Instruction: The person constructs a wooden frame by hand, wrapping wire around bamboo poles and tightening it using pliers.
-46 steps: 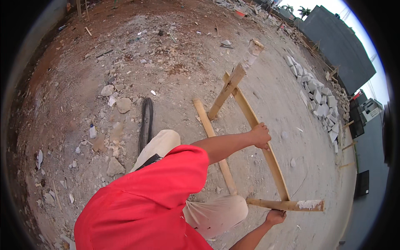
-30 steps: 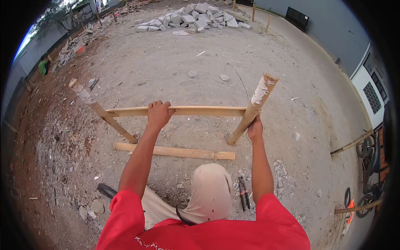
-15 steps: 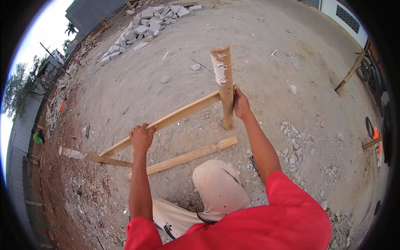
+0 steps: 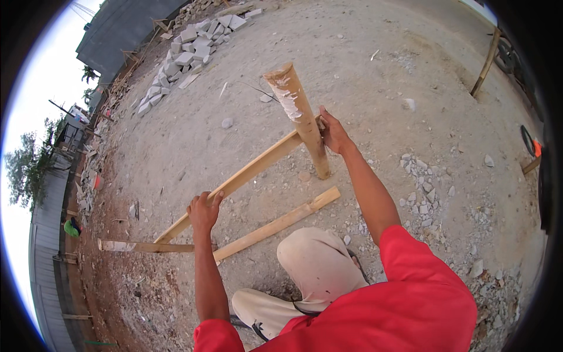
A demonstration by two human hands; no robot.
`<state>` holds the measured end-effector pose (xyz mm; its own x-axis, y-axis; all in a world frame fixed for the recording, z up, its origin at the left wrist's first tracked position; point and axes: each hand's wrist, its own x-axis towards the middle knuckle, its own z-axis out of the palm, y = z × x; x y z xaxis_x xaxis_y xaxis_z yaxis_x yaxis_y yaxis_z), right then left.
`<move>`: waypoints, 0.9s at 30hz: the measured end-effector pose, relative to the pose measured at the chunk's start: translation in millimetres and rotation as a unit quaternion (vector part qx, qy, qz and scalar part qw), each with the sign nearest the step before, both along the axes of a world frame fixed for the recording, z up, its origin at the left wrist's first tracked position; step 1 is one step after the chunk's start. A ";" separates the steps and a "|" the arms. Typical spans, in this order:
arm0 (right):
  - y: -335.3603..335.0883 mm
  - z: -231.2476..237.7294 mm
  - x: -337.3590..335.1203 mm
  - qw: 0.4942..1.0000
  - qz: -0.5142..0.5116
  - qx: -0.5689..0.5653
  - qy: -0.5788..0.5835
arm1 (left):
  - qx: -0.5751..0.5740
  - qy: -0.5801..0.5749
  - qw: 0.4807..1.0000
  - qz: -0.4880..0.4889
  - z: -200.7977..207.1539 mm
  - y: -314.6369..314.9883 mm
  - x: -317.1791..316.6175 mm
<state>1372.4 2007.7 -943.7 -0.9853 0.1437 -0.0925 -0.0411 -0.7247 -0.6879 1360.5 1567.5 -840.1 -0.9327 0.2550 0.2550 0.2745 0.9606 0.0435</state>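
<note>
A long bamboo slat (image 4: 252,171) runs slantwise from a low stake (image 4: 152,247) at the left to an upright bamboo post (image 4: 302,120) streaked with white. My left hand (image 4: 204,212) is wrapped over the slat's near-left stretch, thumb along its upper edge. At the far end my right hand (image 4: 335,134) grips the slat's tip beside the post's right face; some of its fingers are hidden. The post leans to the left at its top. A second bamboo strip (image 4: 278,223) lies on the ground in front of my knee, touched by neither hand.
Pale broken blocks (image 4: 193,47) are heaped at the far left. Rubble (image 4: 422,188) is scattered to the right of my right arm. A wooden stake (image 4: 488,61) stands near a parked motorcycle at the far right. A corrugated fence (image 4: 50,258) borders the left side.
The post's top has tipped left, and my right hand has shifted slightly left and up with the slat's end. My left hand keeps its hold. The whole view has also turned a little.
</note>
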 end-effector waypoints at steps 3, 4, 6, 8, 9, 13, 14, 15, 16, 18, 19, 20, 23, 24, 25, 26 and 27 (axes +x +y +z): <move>-2.3 -3.1 9.1 0.999 -0.030 0.020 0.038 | 0.008 -0.002 1.000 0.000 0.6 0.4 -2.0; -4.7 -4.1 12.7 0.996 -0.046 0.042 0.065 | 0.009 -0.007 1.000 0.003 1.2 1.0 -1.7; -4.6 -3.8 16.0 0.989 -0.077 0.091 0.091 | -0.003 0.001 1.000 -0.001 -2.8 5.5 -6.0; -8.7 -8.1 27.2 0.980 -0.111 0.128 0.102 | -0.029 -0.003 1.000 -0.010 -7.7 10.5 -5.1; -2.7 -8.2 29.0 0.981 -0.102 0.138 0.094 | -0.039 0.003 0.999 -0.018 -11.4 16.4 -6.2; -19.8 -10.6 15.1 0.991 -0.054 0.098 0.078 | -0.078 0.026 0.997 -0.002 -13.4 -7.0 3.1; -25.8 -5.5 9.2 0.986 -0.051 0.136 0.077 | -0.092 0.019 0.996 -0.004 -12.1 -12.8 2.1; -28.1 -4.8 11.4 0.980 -0.049 0.178 0.073 | -0.093 0.033 0.995 0.007 -14.5 -15.1 1.8; -22.6 -6.8 21.6 0.981 -0.054 0.177 0.056 | -0.084 0.043 0.995 0.014 -23.3 -10.8 0.9; -14.0 -10.0 24.2 0.977 -0.068 0.204 0.012 | -0.085 0.040 0.996 0.008 -32.2 -2.0 -2.7; -8.9 -16.2 26.3 0.977 -0.063 0.204 0.023 | -0.086 0.046 0.995 0.005 -32.9 1.8 -2.2; -9.2 -17.7 24.4 0.978 -0.056 0.201 0.021 | -0.090 0.042 0.995 0.012 -34.8 1.6 -3.4; -2.0 -23.4 21.9 0.967 -0.079 0.237 0.040 | -0.073 0.064 0.995 -0.007 -30.5 12.3 -6.2; -0.7 -28.8 23.6 0.970 -0.079 0.226 0.043 | -0.084 0.067 0.994 -0.006 -33.4 13.8 -8.0; -7.2 -26.5 27.6 0.965 -0.102 0.242 0.030 | -0.048 0.038 0.998 0.006 -31.3 13.3 -11.0; -11.5 -25.8 30.7 0.958 -0.132 0.255 0.014 | -0.013 0.009 1.000 0.010 -30.0 15.0 -15.2; -16.4 -24.3 29.4 0.960 -0.149 0.237 0.010 | -0.021 0.005 1.000 -0.011 -30.5 14.5 -19.1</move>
